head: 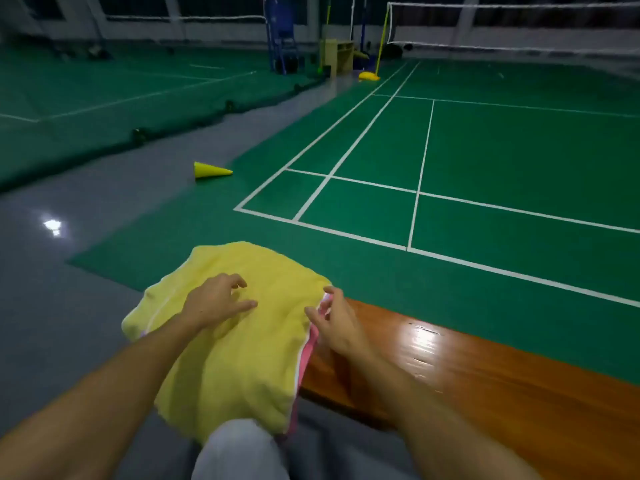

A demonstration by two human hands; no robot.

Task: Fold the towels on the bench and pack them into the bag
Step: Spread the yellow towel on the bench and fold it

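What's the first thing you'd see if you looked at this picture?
Probably the bright yellow terry towel, spread over the left end of the glossy orange-brown wooden bench, with the left hand over it. Next, the small yellow plastic cone lying tipped over on the floor beyond.

My head camera looks forward and down, close over my bench [485,393], the court floor [485,150] stretching beyond.

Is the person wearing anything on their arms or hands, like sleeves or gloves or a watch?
No. Both arms are bare as far up as the picture shows, with no sleeves in view. The left hand and right hand have no gloves, and no watch, ring or bracelet shows on the wrists or fingers.
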